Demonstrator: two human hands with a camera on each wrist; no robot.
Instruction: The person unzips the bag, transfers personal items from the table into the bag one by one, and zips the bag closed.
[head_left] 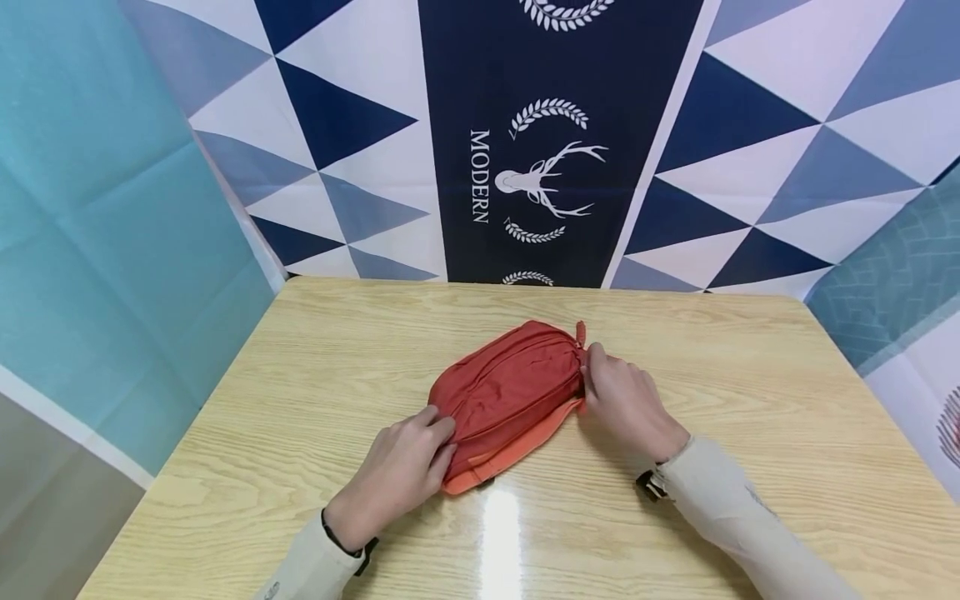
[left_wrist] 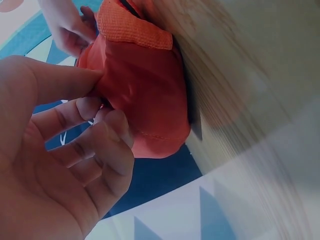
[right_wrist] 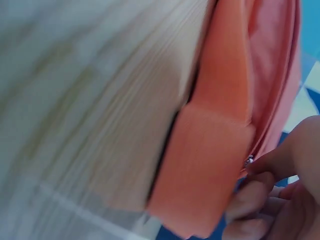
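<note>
A red waist bag (head_left: 510, 379) lies slantwise on the wooden table, its far end toward the right. An orange band (head_left: 517, 446) runs along its near side. My left hand (head_left: 408, 458) pinches the fabric at the bag's left end; in the left wrist view thumb and fingertips meet at a fold of the red cloth (left_wrist: 145, 90). At the opposite end my right hand (head_left: 626, 400) pinches the bag's corner beside a small metal zipper slider (right_wrist: 248, 160). A red zipper pull (head_left: 581, 334) sticks up just beyond those fingers. The bag's underside is hidden.
The light wooden table (head_left: 315, 367) spreads around the bag on all sides. Behind it hangs a patterned cloth (head_left: 360, 108) with triangles and a deer print. A plain teal cloth (head_left: 90, 183) hangs along the left side.
</note>
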